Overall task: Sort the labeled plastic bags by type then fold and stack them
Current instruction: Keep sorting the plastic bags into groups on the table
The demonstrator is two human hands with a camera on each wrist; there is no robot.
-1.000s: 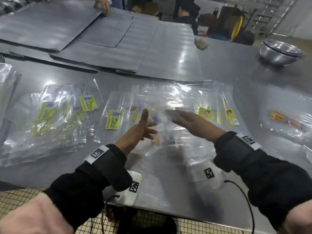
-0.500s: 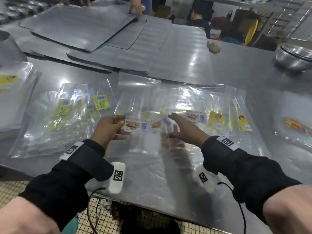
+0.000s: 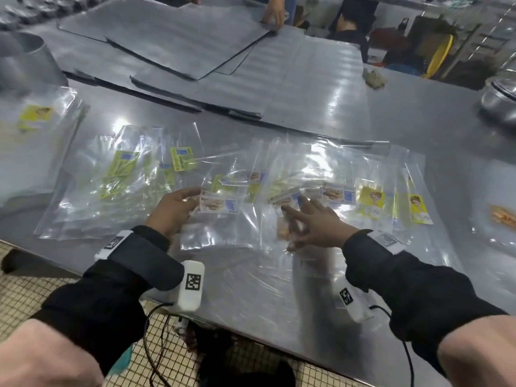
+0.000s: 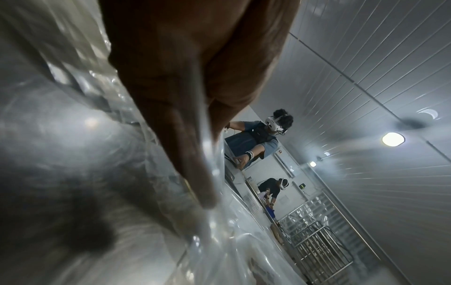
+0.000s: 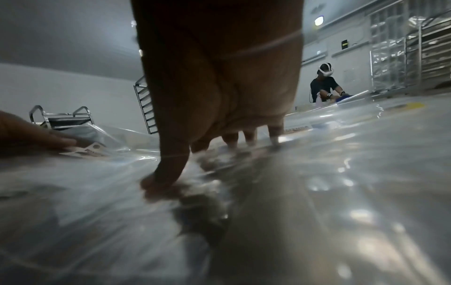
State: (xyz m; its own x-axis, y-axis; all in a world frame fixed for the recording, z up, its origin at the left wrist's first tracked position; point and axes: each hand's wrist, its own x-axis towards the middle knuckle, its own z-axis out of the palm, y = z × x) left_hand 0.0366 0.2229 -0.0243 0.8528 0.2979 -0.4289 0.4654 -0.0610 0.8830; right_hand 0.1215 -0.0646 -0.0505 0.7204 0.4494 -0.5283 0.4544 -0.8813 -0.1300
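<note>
Gripping one clear plastic bag (image 3: 223,216) at its upper left corner, the left hand (image 3: 174,210) has its fingers curled round the edge just beside the bag's white and blue label (image 3: 218,202). In the left wrist view the film runs between a finger and the thumb of this hand (image 4: 185,108), so the hold is a pinch on the bag.

To the right of that grip, the right hand (image 3: 312,223) lies with fingers spread and nearly straight, fingertips pressing down on the loose layer of clear bags (image 3: 321,169). The right wrist view shows the thumb tip (image 5: 158,179) and the other fingertips touching the film; nothing is enclosed by this hand (image 5: 219,86). A second white-labelled bag (image 3: 283,196) lies just beyond its fingertips, and a third like label (image 3: 337,193) sits further right.

Left of the held bag, apart from it, lies a pile of bags with green labels (image 3: 122,166). Right of the pressing hand are bags with yellow labels (image 3: 371,198). All rest on the steel table (image 3: 418,121).

Beyond both hands, flat grey sheets (image 3: 178,43) lie overlapped on the table. A metal bowl (image 3: 499,99) stands at the far right edge.
</note>
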